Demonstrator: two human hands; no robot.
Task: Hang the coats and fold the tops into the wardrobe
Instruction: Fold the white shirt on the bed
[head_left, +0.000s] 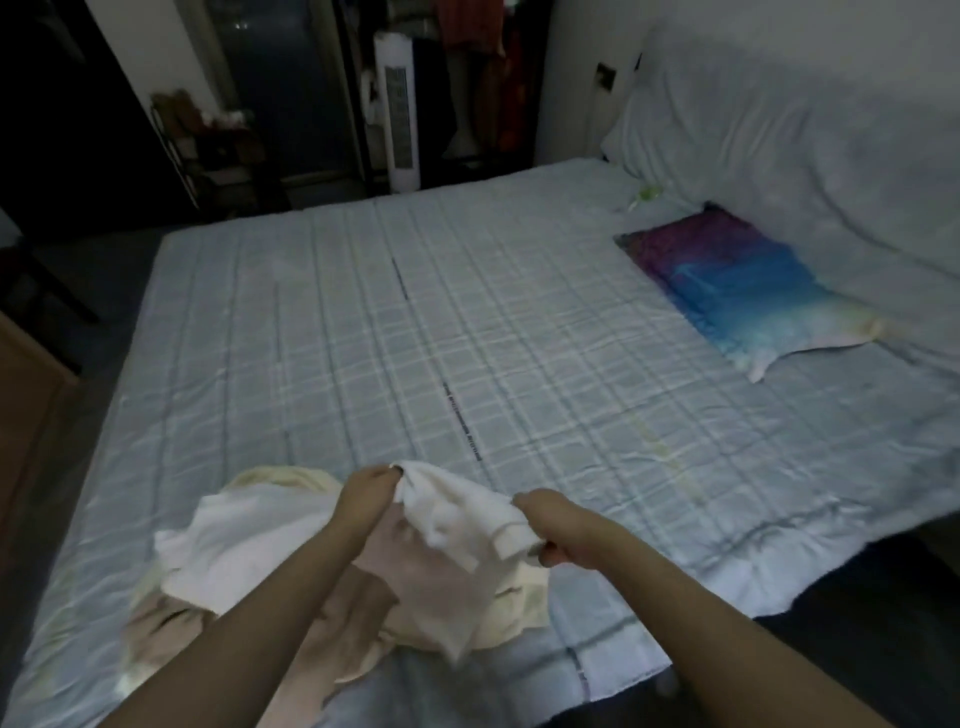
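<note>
A white top (457, 525) is held up over a heap of pale clothes (218, 551) at the near edge of the bed (415, 322). The left hand (366, 496) pinches its upper edge; the right hand (550, 525) grips a bunched fold. A colourful pillow (748, 291) lies well apart near the headboard.

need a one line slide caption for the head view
Both hands, left hand and right hand, grip a white top above a pile of pale clothes on a checked bed.
</note>
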